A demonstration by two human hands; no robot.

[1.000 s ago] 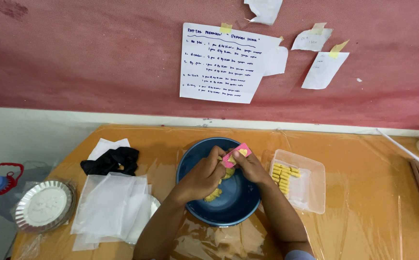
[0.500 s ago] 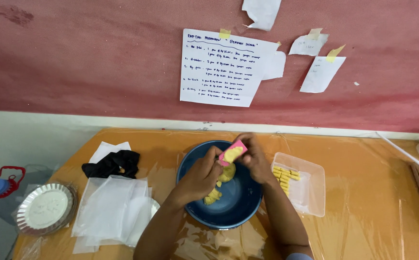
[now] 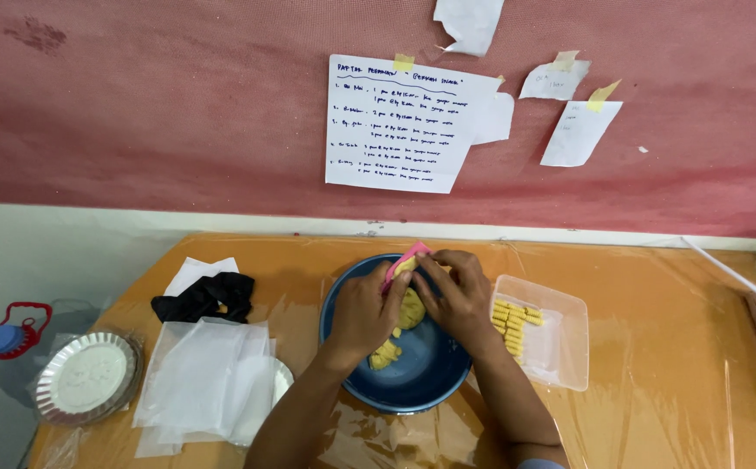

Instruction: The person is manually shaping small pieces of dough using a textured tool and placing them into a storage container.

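My left hand (image 3: 362, 311) and my right hand (image 3: 456, 295) meet over a dark blue bowl (image 3: 417, 382) on the table. Between them they hold a small pink mould (image 3: 406, 261) with yellow dough in it; the left fingers grip its lower end and the right fingers press against its side. A lump of yellow dough (image 3: 412, 308) and smaller bits (image 3: 385, 354) lie in the bowl beneath the hands. To the right stands a clear plastic tray (image 3: 560, 347) with several small yellow shaped pieces (image 3: 513, 323) lined up at its left side.
The table (image 3: 656, 347) is orange under clear plastic film. White sheets (image 3: 209, 382) lie left of the bowl, a black cloth (image 3: 206, 295) behind them, foil pie tins (image 3: 83, 378) at the left edge, a blue-capped water jug (image 3: 13, 334) beyond. Paper notes (image 3: 400, 126) hang on the red wall.
The camera has shifted slightly. Both hands have stayed over the bowl, working the pink mould, which now sits a little lower, close to the bowl's far rim.
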